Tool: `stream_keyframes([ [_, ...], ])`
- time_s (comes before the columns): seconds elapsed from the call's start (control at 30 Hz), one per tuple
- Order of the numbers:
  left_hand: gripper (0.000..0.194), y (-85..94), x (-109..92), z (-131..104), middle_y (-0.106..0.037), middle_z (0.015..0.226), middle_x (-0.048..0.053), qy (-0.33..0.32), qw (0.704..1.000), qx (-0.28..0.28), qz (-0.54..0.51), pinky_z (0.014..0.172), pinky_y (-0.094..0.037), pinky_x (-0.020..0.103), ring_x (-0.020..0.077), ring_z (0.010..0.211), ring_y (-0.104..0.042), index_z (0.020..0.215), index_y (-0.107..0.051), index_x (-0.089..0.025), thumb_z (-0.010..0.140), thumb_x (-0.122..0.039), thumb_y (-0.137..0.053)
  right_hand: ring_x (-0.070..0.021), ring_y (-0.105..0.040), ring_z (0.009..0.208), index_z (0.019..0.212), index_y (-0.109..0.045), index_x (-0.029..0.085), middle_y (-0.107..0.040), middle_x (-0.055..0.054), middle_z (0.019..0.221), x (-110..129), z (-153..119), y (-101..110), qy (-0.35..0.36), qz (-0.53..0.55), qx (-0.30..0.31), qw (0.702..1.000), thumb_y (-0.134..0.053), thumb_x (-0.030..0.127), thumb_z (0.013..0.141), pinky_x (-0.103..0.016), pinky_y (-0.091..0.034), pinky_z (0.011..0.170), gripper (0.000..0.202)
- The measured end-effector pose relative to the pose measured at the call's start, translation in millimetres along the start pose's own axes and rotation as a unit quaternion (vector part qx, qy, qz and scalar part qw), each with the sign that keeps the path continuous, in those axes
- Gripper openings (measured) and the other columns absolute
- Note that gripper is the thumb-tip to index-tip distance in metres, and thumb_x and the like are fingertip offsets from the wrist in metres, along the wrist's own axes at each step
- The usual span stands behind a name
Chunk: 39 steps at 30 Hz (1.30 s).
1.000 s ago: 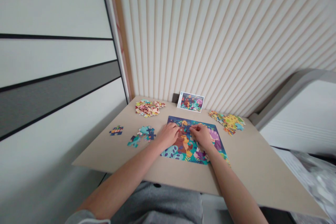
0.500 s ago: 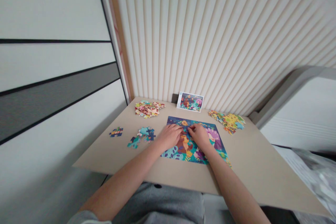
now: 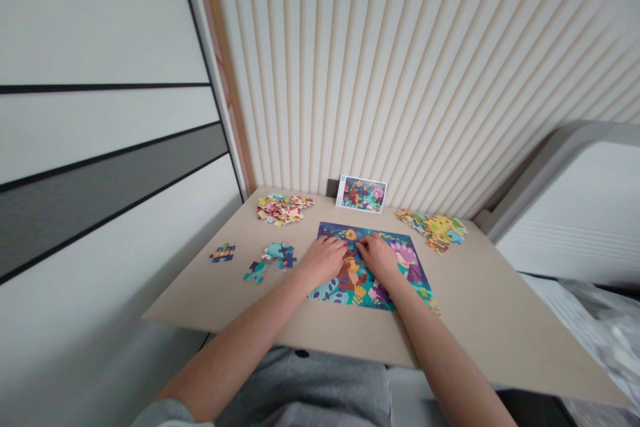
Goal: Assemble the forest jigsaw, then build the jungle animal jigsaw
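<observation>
A colourful jigsaw picture [image 3: 354,278] lies flat on the beige table [image 3: 480,307], with both my hands on its upper middle part. My left hand [image 3: 326,258] rests palm down on the left side, its fingers close together and bent toward the centre. Just right of it, my right hand [image 3: 377,255] has thumb and fingertips drawn together against the surface. Whatever lies under or between the fingertips of either hand is too small to make out. Behind the jigsaw, a white-edged picture card [image 3: 362,194] leans upright.
Loose pieces form a pile [image 3: 283,209] at the back left and a yellowish pile [image 3: 440,231] at the back right. Blue pieces [image 3: 273,259] and a small joined cluster [image 3: 223,253] lie left of the jigsaw. A ribbed wall [image 3: 350,67] stands behind the table.
My right hand's fingertips have shifted very slightly left. My left hand stays in nearly the same place, and the view has moved a little.
</observation>
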State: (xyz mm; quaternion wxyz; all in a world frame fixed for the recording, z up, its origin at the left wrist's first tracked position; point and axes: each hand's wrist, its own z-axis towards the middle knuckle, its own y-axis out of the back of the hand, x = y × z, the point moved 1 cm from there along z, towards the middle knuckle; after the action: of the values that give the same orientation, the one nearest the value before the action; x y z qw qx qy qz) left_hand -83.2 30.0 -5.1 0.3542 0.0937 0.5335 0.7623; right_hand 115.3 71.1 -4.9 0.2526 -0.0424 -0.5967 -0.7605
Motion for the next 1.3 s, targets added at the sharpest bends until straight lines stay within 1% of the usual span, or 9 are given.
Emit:
stream_keyframes([
  [0.13,0.036,0.1,0.7,-1.3,-0.065,0.133,0.011,-0.005,1.0,0.004,0.011,0.107,-0.039,0.04,0.0253,0.125,-0.056,0.129,-0.062,-0.018,0.094,-0.016,-0.051,-0.0211,-0.066,0.094,0.106,-0.073,0.02,-0.07,-0.011,0.106,-3.6,-4.7,3.0,0.022,0.043,0.004,0.999,-0.054,0.026,0.096,-0.03,-0.048,0.087,0.022],
  [0.27,0.035,6.3,-4.6,-4.1,-0.067,0.126,0.012,-0.008,1.0,0.001,0.027,0.103,-0.042,0.041,0.0252,0.118,-0.06,0.128,-0.062,-0.018,0.096,-0.015,-0.048,-0.0224,-0.067,0.102,0.113,-0.072,0.019,-0.073,-0.01,0.112,-20.9,-14.6,13.9,0.015,0.079,-0.041,0.996,-0.045,0.022,0.096,-0.033,-0.048,0.093,0.033],
  [0.47,0.019,19.6,-30.0,-15.4,-0.069,0.099,0.012,-0.045,0.994,0.033,0.091,0.093,-0.043,0.042,0.0271,0.101,-0.064,0.101,-0.068,-0.017,0.094,-0.011,-0.051,-0.0238,-0.068,0.077,0.106,-0.075,0.02,-0.076,-0.008,0.09,-53.7,-18.8,31.3,-0.061,0.073,-0.075,0.993,-0.045,0.032,0.092,-0.034,-0.05,0.073,0.035],
  [0.6,0.018,35.5,-38.4,-37.2,-0.069,0.098,0.01,-0.02,0.996,0.034,0.085,0.093,-0.043,0.041,0.0256,0.098,-0.064,0.101,-0.067,-0.019,0.095,-0.012,-0.052,-0.0242,-0.069,0.076,0.105,-0.076,0.021,-0.076,-0.008,0.087,-55.0,-16.7,30.4,-0.059,0.071,-0.074,0.993,-0.046,0.034,0.09,-0.034,-0.049,0.071,0.035],
  [0.7,0.024,53.8,-19.4,-63.4,-0.069,0.107,0.01,0.078,0.993,-0.001,0.091,0.097,-0.043,0.042,0.0259,0.105,-0.063,0.111,-0.066,-0.021,0.094,-0.012,-0.051,-0.0235,-0.07,0.077,0.105,-0.075,0.023,-0.077,-0.007,0.089,-49.0,-17.8,28.8,-0.049,0.071,-0.069,0.994,-0.046,0.032,0.091,-0.033,-0.049,0.073,0.034],
  [0.87,0.036,73.6,39.5,-111.6,-0.065,0.128,0.013,0.259,0.956,-0.051,0.132,0.103,-0.044,0.046,0.0311,0.119,-0.059,0.127,-0.061,-0.022,0.092,-0.027,-0.061,-0.0243,-0.071,0.081,0.106,-0.076,0.022,-0.078,-0.007,0.094,-40.2,-20.4,30.8,-0.044,0.066,-0.057,0.995,-0.048,0.029,0.09,-0.033,-0.05,0.074,0.033],
  [1.0,0.047,65.4,65.0,-130.5,-0.066,0.13,0.012,0.282,0.954,-0.077,0.072,0.104,-0.046,0.044,0.0285,0.12,-0.06,0.135,-0.055,-0.021,0.091,-0.035,-0.064,-0.0254,-0.072,0.088,0.105,-0.077,0.022,-0.078,-0.008,0.099,-36.0,-21.3,30.7,-0.041,0.076,-0.046,0.995,-0.048,0.027,0.091,-0.034,-0.05,0.08,0.032],
  [1.17,0.042,49.0,69.4,-134.9,-0.07,0.117,0.01,0.28,0.953,-0.11,0.041,0.099,-0.05,0.045,0.0274,0.108,-0.064,0.131,-0.058,-0.021,0.09,-0.03,-0.062,-0.0249,-0.072,0.096,0.104,-0.076,0.023,-0.078,-0.007,0.107,-31.5,-23.3,25.5,-0.037,0.098,-0.046,0.993,-0.048,0.023,0.091,-0.034,-0.051,0.087,0.031],
  [1.3,0.033,48.7,69.8,-138.2,-0.07,0.112,0.008,0.249,0.962,-0.114,0.007,0.096,-0.053,0.042,0.0254,0.104,-0.066,0.125,-0.062,-0.022,0.094,-0.029,-0.056,-0.0242,-0.071,0.098,0.106,-0.076,0.02,-0.077,-0.008,0.107,-25.1,-24.7,22.8,-0.032,0.124,-0.042,0.991,-0.049,0.02,0.091,-0.035,-0.05,0.09,0.031],
])
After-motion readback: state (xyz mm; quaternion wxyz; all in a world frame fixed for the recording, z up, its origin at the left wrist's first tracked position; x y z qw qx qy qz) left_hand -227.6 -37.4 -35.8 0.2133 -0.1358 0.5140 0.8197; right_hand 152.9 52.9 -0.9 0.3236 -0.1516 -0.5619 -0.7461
